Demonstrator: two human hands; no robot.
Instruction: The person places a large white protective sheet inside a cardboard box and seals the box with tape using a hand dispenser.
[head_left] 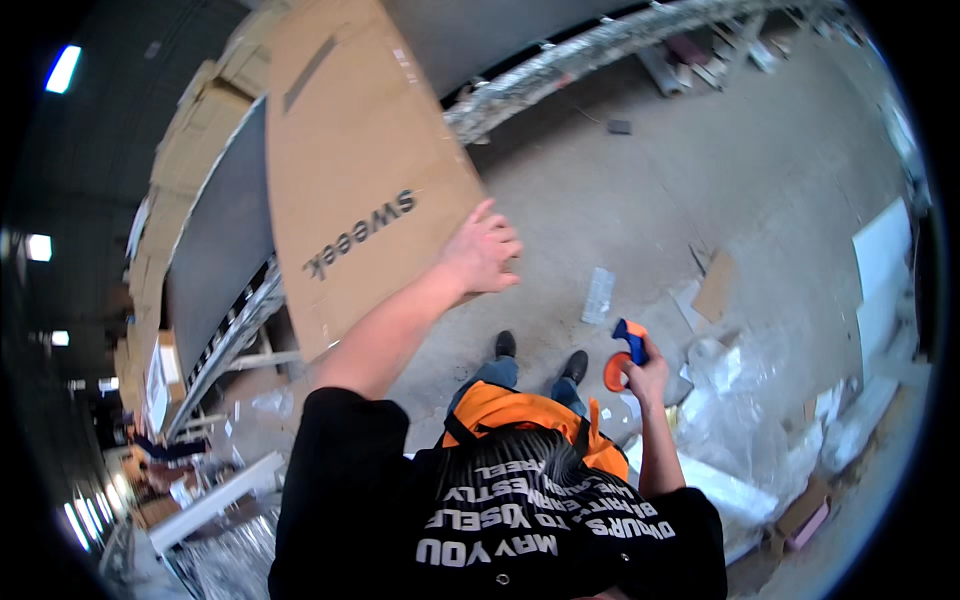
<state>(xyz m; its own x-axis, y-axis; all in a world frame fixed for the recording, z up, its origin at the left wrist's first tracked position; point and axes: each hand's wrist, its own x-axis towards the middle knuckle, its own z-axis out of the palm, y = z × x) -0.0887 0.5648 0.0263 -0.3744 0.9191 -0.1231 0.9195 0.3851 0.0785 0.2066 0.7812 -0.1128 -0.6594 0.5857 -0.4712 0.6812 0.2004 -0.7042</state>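
Note:
A long, flat brown cardboard box [370,150] rests on the conveyor and sticks out toward me, with dark printing on its top. My left hand [484,250] grips the box's near right corner, fingers curled at the edge; their tips are partly hidden. Down at my right side, my right hand [648,376] is closed around a blue and orange tape dispenser [632,342]. An orange round part [617,372] shows beside the same hand.
The dark conveyor belt [222,210] runs along the left, beside stacked cartons [195,130]. Its metal frame [560,85] continues across the top. Crumpled clear plastic film [740,390] and cardboard scraps [714,285] litter the concrete floor to my right. White panels [883,260] lean farther right.

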